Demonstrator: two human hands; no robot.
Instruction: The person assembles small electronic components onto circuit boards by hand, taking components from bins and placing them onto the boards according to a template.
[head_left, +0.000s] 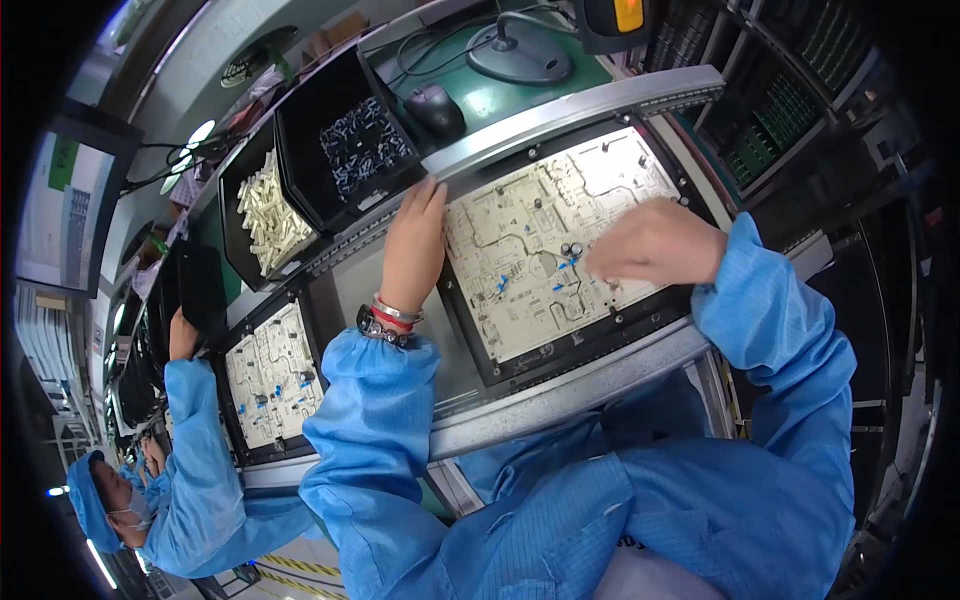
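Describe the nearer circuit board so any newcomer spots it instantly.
Find the metal-railed track. On it, a black frame holds the cream circuit board, beside the person's left hand. Unlike the other board, farther left, it lies under the person's right hand.

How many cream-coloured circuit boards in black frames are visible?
2. The nearer board is below the person's right hand; the farther board is at left, beside the co-worker's sleeve. More may be hidden beyond.

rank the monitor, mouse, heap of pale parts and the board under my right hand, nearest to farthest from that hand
From your right hand, in the head view:
1. board, beneath it
2. mouse, ahead and left
3. heap of pale parts, farther left
4. monitor, far left
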